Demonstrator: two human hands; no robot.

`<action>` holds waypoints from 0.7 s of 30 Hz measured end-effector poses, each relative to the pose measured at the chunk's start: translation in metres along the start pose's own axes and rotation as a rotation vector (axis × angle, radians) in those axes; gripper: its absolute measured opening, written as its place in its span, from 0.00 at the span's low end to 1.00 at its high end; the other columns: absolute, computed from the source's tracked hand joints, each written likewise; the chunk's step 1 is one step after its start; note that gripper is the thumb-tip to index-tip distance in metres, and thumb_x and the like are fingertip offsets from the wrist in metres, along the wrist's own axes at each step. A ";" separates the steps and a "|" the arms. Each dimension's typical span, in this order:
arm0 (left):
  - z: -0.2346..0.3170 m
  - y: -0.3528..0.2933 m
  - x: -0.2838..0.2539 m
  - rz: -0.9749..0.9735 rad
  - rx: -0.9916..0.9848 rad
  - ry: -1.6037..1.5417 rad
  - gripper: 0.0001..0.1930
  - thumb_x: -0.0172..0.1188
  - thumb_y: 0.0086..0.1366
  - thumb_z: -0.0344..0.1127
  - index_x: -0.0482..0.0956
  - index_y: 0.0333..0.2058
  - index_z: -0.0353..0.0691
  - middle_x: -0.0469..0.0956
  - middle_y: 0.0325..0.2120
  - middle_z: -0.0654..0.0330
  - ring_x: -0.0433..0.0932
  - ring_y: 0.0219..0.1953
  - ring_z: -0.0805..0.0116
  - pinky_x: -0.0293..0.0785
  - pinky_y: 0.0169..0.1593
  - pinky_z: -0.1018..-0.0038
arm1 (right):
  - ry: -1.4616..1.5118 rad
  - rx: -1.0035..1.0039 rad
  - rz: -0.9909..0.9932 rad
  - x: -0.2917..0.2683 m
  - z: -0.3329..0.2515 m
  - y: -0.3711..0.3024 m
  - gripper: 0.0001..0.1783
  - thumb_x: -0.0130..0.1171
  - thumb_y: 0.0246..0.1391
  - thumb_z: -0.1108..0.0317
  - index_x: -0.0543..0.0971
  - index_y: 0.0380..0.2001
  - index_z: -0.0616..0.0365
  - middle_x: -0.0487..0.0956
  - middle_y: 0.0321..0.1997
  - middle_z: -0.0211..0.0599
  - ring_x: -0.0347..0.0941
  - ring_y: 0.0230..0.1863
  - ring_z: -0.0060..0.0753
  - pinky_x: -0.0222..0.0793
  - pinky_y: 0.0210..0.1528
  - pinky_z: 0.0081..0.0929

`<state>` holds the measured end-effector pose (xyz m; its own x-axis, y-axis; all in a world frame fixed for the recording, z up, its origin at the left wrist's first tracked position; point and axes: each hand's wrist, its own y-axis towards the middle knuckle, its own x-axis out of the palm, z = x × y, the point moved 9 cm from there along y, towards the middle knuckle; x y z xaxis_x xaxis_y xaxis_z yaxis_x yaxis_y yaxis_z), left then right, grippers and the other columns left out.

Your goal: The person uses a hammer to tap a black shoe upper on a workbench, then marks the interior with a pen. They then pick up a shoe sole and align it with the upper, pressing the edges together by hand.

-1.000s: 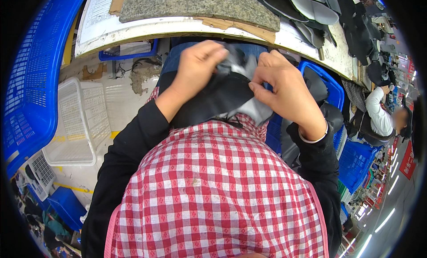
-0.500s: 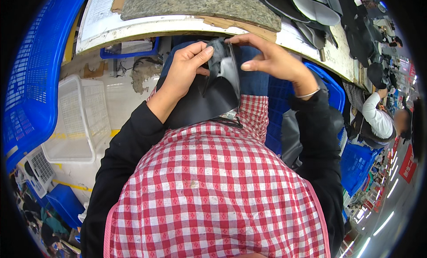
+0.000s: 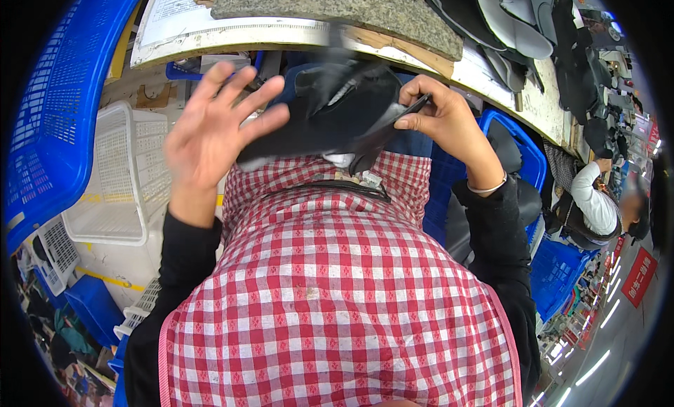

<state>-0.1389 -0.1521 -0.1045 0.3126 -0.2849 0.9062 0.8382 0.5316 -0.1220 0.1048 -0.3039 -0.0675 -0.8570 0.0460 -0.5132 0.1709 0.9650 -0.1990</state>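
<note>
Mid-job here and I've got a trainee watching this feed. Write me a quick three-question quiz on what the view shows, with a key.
1. Which side pinches the edge of the black piece: A) left, B) right, C) both?
2. True or false: the left hand has its fingers spread.
3. What pattern covers the apron?

Key:
1. B: the right hand pinches it between thumb and fingers.
2. True.
3. Red-and-white checks.

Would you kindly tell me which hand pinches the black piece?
The wearer's right hand pinches the black piece by its edge; the left hand is spread open.
</note>
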 end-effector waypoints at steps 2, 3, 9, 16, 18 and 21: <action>0.000 -0.016 0.095 -0.640 0.044 0.280 0.15 0.58 0.65 0.25 0.74 0.50 0.33 0.80 0.50 0.46 0.75 0.62 0.40 0.73 0.64 0.37 | -0.001 0.090 0.022 0.000 0.007 0.005 0.22 0.74 0.51 0.79 0.77 0.48 0.60 0.78 0.43 0.25 0.73 0.37 0.11 0.72 0.38 0.15; -0.017 -0.025 0.115 -0.771 -0.020 0.579 0.12 0.54 0.67 0.24 0.76 0.48 0.34 0.79 0.55 0.47 0.73 0.65 0.46 0.74 0.65 0.45 | 0.002 0.127 0.038 -0.001 0.009 0.005 0.21 0.74 0.51 0.78 0.77 0.46 0.61 0.78 0.43 0.26 0.74 0.36 0.12 0.72 0.38 0.15; -0.024 -0.014 0.078 -0.152 0.008 1.549 0.19 0.49 0.70 0.19 0.77 0.57 0.37 0.77 0.58 0.52 0.78 0.60 0.57 0.77 0.60 0.65 | -0.154 -0.039 -0.050 0.011 -0.026 0.006 0.20 0.79 0.47 0.69 0.78 0.40 0.60 0.80 0.34 0.30 0.75 0.32 0.23 0.73 0.36 0.24; -0.050 0.019 0.114 -0.673 0.256 1.434 0.31 0.48 0.63 0.16 0.66 0.66 0.39 0.71 0.64 0.51 0.71 0.68 0.54 0.69 0.69 0.61 | -0.166 -0.160 -0.116 0.039 -0.066 -0.006 0.20 0.79 0.42 0.74 0.77 0.35 0.58 0.76 0.35 0.31 0.73 0.36 0.32 0.70 0.40 0.29; -0.058 0.035 0.108 -0.780 0.180 1.354 0.33 0.53 0.59 0.15 0.65 0.64 0.38 0.74 0.58 0.50 0.71 0.67 0.52 0.70 0.69 0.60 | -0.187 -0.181 -0.096 0.040 -0.071 -0.011 0.20 0.79 0.41 0.74 0.76 0.35 0.59 0.76 0.34 0.33 0.73 0.35 0.34 0.69 0.38 0.29; -0.071 0.042 0.074 -0.782 0.058 1.820 0.34 0.65 0.52 0.19 0.69 0.60 0.40 0.78 0.51 0.51 0.77 0.53 0.49 0.72 0.59 0.59 | -0.239 -0.131 -0.044 0.037 -0.070 -0.019 0.21 0.78 0.41 0.74 0.75 0.35 0.59 0.76 0.34 0.37 0.74 0.37 0.41 0.69 0.38 0.32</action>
<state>-0.0490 -0.2081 -0.0712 -0.0125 -0.7432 -0.6690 0.9941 -0.0816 0.0721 0.0360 -0.3022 -0.0243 -0.7202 -0.0436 -0.6924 0.0587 0.9906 -0.1235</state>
